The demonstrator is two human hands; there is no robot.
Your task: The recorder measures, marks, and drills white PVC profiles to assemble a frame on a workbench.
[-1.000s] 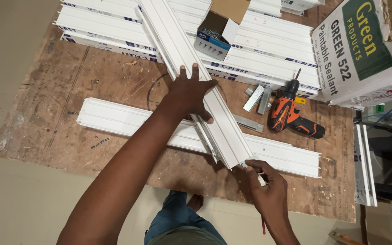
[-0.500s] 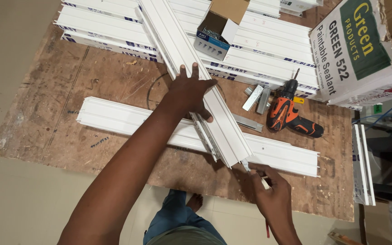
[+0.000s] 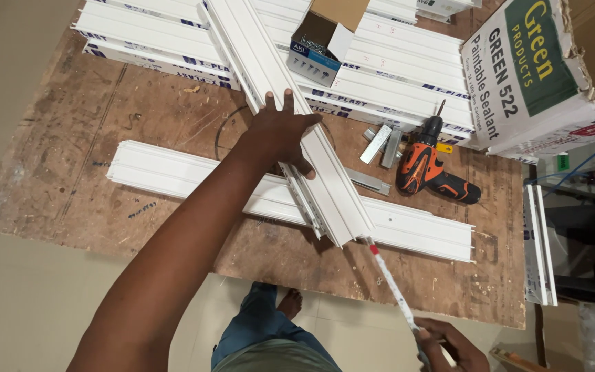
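My left hand [image 3: 280,132] presses flat on a long white plastic profile [image 3: 332,186] that runs diagonally across the wooden board [image 3: 84,158]. This profile crosses over another white profile [image 3: 173,172] lying lengthwise on the board. My right hand [image 3: 449,348] is at the bottom edge of the view, off the board's near side, gripping a tape measure. Its white blade [image 3: 390,282] stretches up to the near end of the diagonal profile, where a red tip shows.
An orange and black cordless drill [image 3: 428,172] lies right of the profiles, beside short metal pieces [image 3: 380,143]. A stack of white profiles [image 3: 394,76] and an open box of screws [image 3: 318,45] sit at the back. A large carton [image 3: 531,76] stands at the right.
My right hand has pulled back from the profile's near end toward me, drawing the tape blade out. My left hand stays pressed on the diagonal profile.
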